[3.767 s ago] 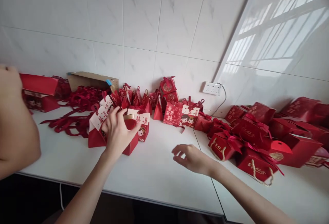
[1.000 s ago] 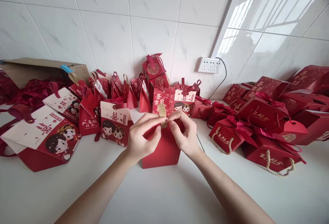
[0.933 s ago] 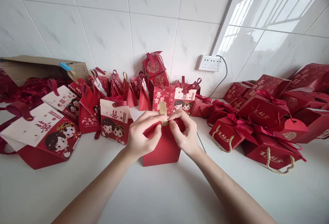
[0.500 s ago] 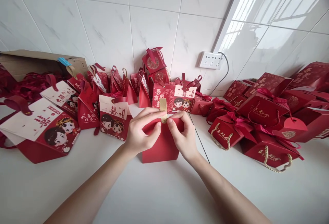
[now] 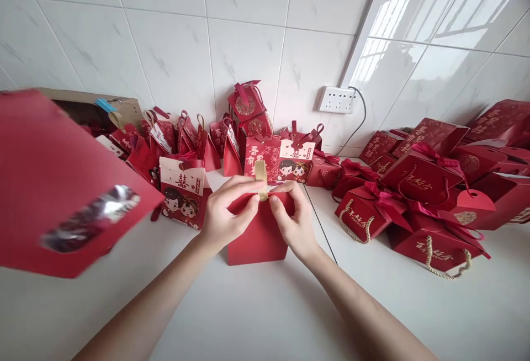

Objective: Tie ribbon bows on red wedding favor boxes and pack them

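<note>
A plain red box (image 5: 259, 239) stands upright on the white table (image 5: 232, 317), between my two hands. A gold ribbon loop (image 5: 260, 172) sticks up from its top edge. My left hand (image 5: 232, 206) pinches the base of this ribbon between thumb and fingers. My right hand (image 5: 292, 214) is closed at the right side of the ribbon, its thumb and forefinger on the box's top edge. Just behind the box stands a wide box with a printed couple (image 5: 296, 168).
A large red box with a clear window (image 5: 78, 173) looms at the left. Beyond it is a cardboard box (image 5: 130, 108). Red boxes with rope handles (image 5: 430, 239) are piled at the right. A socket strip (image 5: 336, 100) is on the wall.
A large red box with a window has come into view at the left, covering the printed boxes there. My hands hold nearly the same pose at the ribbon.
</note>
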A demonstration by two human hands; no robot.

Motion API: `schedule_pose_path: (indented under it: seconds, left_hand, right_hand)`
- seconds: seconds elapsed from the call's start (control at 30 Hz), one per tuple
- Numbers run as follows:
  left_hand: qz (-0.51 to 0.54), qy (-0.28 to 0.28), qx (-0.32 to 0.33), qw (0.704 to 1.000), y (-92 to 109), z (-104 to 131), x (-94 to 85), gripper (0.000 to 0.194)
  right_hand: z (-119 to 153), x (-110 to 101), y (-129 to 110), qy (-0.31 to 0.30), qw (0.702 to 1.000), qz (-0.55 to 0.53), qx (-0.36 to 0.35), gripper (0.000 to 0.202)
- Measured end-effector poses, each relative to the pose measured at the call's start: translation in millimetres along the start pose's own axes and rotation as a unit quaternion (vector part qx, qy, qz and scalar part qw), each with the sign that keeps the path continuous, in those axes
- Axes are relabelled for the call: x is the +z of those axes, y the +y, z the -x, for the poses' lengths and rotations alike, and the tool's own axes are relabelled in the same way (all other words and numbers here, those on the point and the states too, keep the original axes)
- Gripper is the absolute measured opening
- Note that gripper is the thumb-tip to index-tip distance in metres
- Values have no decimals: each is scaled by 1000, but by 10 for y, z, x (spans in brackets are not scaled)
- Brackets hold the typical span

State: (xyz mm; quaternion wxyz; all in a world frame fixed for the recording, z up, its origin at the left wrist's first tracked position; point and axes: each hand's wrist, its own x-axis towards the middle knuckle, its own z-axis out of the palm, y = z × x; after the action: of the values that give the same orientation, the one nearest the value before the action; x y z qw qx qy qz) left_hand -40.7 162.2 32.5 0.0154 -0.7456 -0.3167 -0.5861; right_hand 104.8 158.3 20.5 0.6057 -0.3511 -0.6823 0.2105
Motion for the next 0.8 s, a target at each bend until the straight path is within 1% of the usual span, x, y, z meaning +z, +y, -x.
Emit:
schedule_pose_path:
  seconds: [0.3, 0.47, 0.57, 0.7, 0.8]
  left_hand:
    - [3, 4, 0, 1000, -8, 12, 11, 17]
    - [9, 1, -54, 998, 0, 25, 16, 25]
    - [22, -4, -78, 997, 2, 25, 12, 25]
    - [39, 4, -107, 994, 3, 25, 8, 25]
    - [74, 15, -124, 989, 19, 19, 14, 31]
  right_hand:
    - [7, 18, 36, 14, 1000, 7, -9, 8]
    - [6, 20, 52, 15, 1000, 7, -17, 8]
    - [4, 26, 55, 16, 1000, 17, -12, 9]
    - [7, 32, 53, 22, 999, 26, -13, 9]
    - [15, 32, 47, 21, 999, 20, -22, 9]
